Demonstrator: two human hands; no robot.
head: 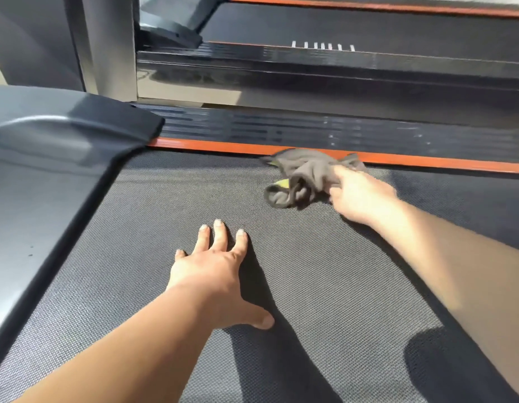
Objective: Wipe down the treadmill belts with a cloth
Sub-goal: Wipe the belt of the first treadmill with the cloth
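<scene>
Mid-wipe: my right hand (pixel 360 199) grasps the cloth (pixel 305 175); rail (pixel 194 145) just beyond; left hand (pixel 211 274) flat, released, on the belt (pixel 310 286); next, I'd sweep nearer.

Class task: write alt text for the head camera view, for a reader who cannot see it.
A person's right hand grips a crumpled dark grey cloth on a treadmill belt, close to the orange strip along its far edge. The left hand rests flat on the belt, fingers spread. A second treadmill stands beyond.
</scene>
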